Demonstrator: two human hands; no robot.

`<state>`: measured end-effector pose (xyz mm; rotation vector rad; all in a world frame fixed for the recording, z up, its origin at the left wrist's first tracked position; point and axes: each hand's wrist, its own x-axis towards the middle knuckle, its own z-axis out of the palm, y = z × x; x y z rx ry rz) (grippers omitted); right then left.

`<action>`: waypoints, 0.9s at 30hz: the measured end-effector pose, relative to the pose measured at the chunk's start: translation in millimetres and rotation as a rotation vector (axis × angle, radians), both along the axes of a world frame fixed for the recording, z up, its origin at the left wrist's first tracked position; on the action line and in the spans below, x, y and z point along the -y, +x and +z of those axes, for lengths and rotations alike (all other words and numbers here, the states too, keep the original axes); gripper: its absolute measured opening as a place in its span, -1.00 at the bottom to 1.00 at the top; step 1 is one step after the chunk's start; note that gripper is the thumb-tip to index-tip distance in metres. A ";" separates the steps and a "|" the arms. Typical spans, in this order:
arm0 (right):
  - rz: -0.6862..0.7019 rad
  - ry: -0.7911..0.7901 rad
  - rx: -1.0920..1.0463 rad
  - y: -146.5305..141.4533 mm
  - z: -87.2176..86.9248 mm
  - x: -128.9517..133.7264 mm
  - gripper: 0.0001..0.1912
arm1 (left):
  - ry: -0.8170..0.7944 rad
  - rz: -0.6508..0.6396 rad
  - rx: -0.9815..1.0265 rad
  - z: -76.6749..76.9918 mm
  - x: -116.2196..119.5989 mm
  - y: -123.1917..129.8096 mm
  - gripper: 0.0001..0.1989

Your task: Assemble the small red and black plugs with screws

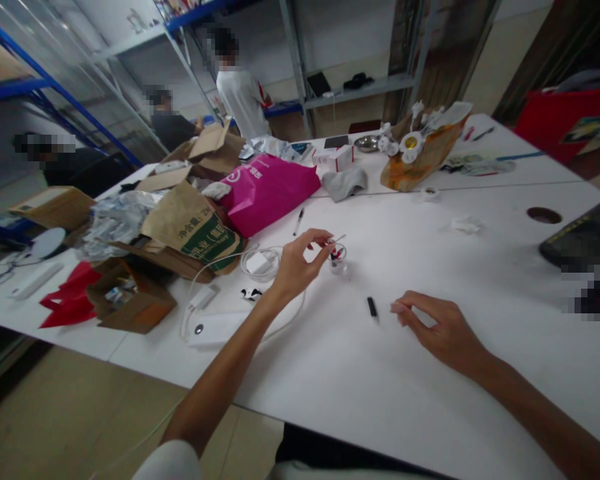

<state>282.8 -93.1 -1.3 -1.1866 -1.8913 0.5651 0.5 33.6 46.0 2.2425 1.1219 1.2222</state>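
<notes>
My left hand (pixel 305 263) is closed in a pinch on a thin pale stick (pixel 340 237), whose kind is too small to make out. Just below its fingertips stands a small clear cup (pixel 339 268) with red and black bits inside. My right hand (pixel 443 330) hovers over the white table, thumb and fingertips pressed together; whether anything small is between them I cannot make out. Left of those fingertips, apart from them, lies a short black object (pixel 372 307) with a pale tip. Behind my left hand is a black-and-white pen (pixel 299 221).
Left of my left arm lie a white charger (pixel 260 263) with coiled cable, a white box-shaped device (pixel 217 331) and an open carton (pixel 133 300). A magenta bag (pixel 273 190), a grey cloth (pixel 345 183) and a tape roll (pixel 430 194) stand farther back. Several people are beyond the table.
</notes>
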 end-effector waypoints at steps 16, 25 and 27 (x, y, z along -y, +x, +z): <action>0.035 0.009 -0.024 3.7 -5.9 -1.8 -0.75 | 0.093 -0.076 -0.167 -24.2 -21.6 3.4 -0.88; -0.009 0.055 0.078 16.2 -3.5 -9.0 -0.82 | 0.105 -0.068 -0.224 -17.9 -11.7 -7.4 -0.81; -0.040 0.064 0.128 32.4 1.6 -14.9 -0.80 | 0.124 -0.041 -0.141 -13.3 -1.8 -5.6 -0.79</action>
